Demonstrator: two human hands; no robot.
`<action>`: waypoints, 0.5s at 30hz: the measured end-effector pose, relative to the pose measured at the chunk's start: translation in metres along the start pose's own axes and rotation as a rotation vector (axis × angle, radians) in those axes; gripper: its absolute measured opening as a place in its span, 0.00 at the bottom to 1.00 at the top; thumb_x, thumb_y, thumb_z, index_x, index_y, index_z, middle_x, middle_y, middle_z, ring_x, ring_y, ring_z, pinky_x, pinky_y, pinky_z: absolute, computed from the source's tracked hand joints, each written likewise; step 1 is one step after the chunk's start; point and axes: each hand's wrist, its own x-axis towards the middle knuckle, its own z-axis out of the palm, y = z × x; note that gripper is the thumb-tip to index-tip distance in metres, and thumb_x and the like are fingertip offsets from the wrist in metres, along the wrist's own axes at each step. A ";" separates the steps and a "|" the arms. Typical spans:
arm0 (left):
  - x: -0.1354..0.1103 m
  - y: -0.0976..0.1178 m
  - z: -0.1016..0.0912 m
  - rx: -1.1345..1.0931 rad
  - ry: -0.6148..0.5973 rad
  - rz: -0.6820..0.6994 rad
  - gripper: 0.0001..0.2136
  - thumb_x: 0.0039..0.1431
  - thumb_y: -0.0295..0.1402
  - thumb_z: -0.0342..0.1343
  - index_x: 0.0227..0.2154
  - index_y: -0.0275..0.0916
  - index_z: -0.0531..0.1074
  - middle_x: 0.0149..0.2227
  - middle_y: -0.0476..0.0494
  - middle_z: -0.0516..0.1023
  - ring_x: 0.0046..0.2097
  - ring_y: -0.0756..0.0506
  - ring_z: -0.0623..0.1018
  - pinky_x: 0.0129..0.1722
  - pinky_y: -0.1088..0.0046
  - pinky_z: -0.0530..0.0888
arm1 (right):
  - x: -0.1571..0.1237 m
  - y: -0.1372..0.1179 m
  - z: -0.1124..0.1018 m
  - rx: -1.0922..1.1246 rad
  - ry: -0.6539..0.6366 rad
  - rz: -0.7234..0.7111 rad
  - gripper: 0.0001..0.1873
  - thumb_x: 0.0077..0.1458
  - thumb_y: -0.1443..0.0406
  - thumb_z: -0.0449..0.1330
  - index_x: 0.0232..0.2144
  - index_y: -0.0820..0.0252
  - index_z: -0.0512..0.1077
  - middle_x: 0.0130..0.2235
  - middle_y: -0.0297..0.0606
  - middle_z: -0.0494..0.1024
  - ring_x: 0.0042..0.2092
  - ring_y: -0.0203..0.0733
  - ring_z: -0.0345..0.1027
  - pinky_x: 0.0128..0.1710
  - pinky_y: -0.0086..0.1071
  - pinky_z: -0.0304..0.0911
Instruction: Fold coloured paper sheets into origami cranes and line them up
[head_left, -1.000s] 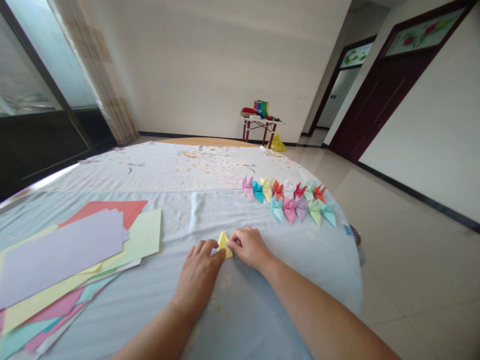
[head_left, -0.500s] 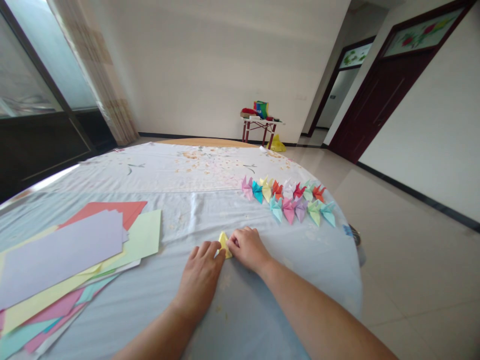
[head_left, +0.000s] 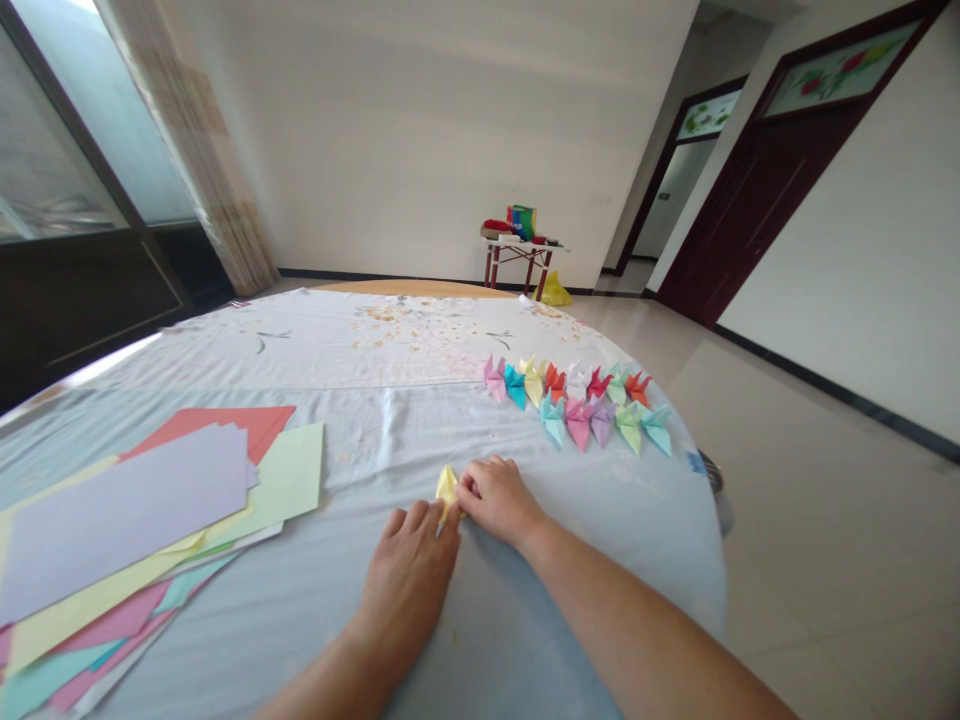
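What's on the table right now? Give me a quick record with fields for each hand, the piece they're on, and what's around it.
Left hand: fingers against the folded yellow paper
Right hand: fingers on the same piece, from the other side
Beyond the hands: two rows of origami cranes in mixed colours
Left of the hands: stack of coloured paper sheets
Surface: pale blue tablecloth

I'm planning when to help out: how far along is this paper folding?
Done: two rows of origami cranes stand on the cloth. In hand: a small yellow folded piece, held between the left hand and right hand, not yet crane-shaped. Left: a loose stack of unfolded coloured sheets lies to the left of the hands.
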 end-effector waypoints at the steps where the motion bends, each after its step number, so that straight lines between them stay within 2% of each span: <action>1: 0.000 0.001 0.001 0.001 0.007 0.003 0.14 0.57 0.26 0.45 0.46 0.40 0.66 0.38 0.43 0.73 0.40 0.43 0.69 0.38 0.65 0.63 | 0.000 0.001 -0.001 0.014 0.001 0.002 0.09 0.54 0.62 0.53 0.25 0.60 0.68 0.28 0.33 0.73 0.35 0.37 0.62 0.35 0.30 0.47; 4: 0.000 0.002 0.003 0.003 -0.001 0.009 0.15 0.58 0.27 0.44 0.47 0.40 0.66 0.40 0.42 0.73 0.41 0.43 0.69 0.38 0.64 0.63 | 0.002 0.002 -0.001 0.048 0.036 0.025 0.13 0.54 0.56 0.53 0.27 0.59 0.67 0.28 0.33 0.72 0.37 0.38 0.62 0.36 0.31 0.47; 8: 0.001 0.002 0.004 0.038 -0.012 0.017 0.14 0.57 0.27 0.45 0.46 0.38 0.67 0.43 0.40 0.73 0.41 0.42 0.70 0.39 0.63 0.64 | 0.009 0.002 0.002 0.009 0.063 0.047 0.22 0.48 0.46 0.54 0.28 0.59 0.66 0.31 0.36 0.71 0.39 0.41 0.60 0.38 0.33 0.47; 12: 0.001 0.002 0.006 0.095 -0.015 0.024 0.15 0.57 0.28 0.45 0.47 0.37 0.65 0.45 0.38 0.72 0.42 0.42 0.70 0.39 0.64 0.64 | 0.019 0.002 0.006 -0.029 0.015 0.047 0.23 0.46 0.45 0.55 0.25 0.59 0.66 0.32 0.35 0.71 0.40 0.41 0.59 0.39 0.34 0.46; 15: 0.001 0.002 0.006 0.096 -0.022 0.030 0.15 0.57 0.27 0.44 0.47 0.36 0.66 0.41 0.40 0.73 0.41 0.43 0.70 0.38 0.64 0.64 | 0.026 0.004 0.006 -0.022 -0.004 0.051 0.23 0.46 0.45 0.54 0.24 0.59 0.68 0.31 0.35 0.72 0.39 0.41 0.59 0.38 0.33 0.45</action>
